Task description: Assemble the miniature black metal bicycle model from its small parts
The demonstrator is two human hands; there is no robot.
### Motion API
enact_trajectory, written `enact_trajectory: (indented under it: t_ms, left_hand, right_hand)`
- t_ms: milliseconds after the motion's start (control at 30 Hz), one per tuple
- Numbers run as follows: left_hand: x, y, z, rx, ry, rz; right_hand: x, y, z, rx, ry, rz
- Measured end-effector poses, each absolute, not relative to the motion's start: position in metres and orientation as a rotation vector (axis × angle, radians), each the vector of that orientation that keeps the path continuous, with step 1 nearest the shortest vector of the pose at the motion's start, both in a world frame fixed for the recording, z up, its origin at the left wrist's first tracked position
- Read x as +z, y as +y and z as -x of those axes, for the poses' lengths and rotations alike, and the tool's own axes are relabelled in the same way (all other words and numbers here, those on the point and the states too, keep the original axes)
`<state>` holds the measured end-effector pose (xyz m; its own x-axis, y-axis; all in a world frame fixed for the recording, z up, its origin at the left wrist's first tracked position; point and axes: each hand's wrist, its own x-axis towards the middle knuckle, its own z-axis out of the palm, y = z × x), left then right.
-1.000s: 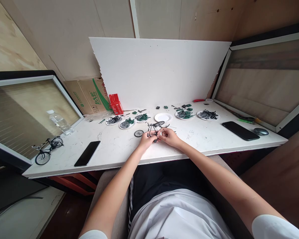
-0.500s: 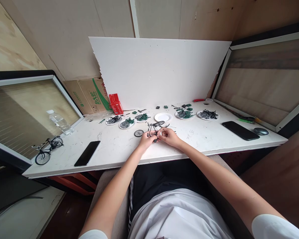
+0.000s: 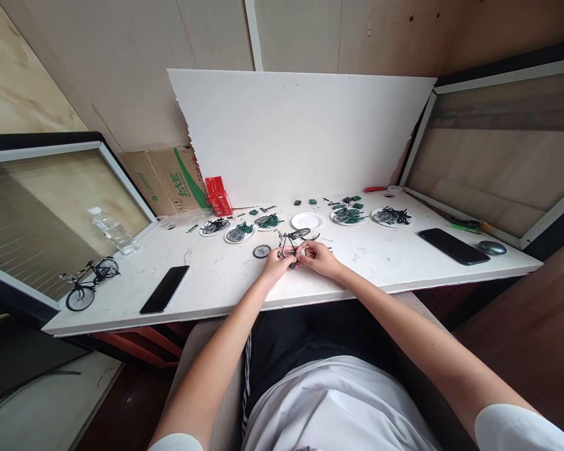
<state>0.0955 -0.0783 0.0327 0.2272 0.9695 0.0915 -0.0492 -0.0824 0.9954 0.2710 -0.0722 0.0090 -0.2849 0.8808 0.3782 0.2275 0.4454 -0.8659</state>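
Near the table's front edge, both hands meet at a small black model bicycle [image 3: 289, 240]. My left hand [image 3: 278, 264] is closed on its lower part. From the other side, my right hand [image 3: 316, 258] pinches at the same spot with fingers bent; any small part between those fingertips is hidden. One wheel of the model points away from me, above the hands. A loose spoked model wheel [image 3: 262, 251] lies just left of the left hand. Behind the hands sits a white paper plate [image 3: 308, 221] with nothing on it.
Plates of black and green parts, such as this plate [image 3: 393, 217], line the back. An assembled model bicycle [image 3: 90, 282], a phone [image 3: 165, 289] and a plastic bottle [image 3: 114, 232] are left. Another phone [image 3: 454, 246] and a mouse [image 3: 492, 248] are right.
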Motion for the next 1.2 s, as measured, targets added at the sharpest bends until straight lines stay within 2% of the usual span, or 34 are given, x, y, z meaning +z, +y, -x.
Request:
enact_trajectory:
  t_ms: [1200]
  left_hand:
    - [0.0306,-0.0761,-0.0954,1.115,0.946,-1.362]
  right_hand:
    - [0.0016,-0.0662,-0.272,0.912,-1.773,0.904]
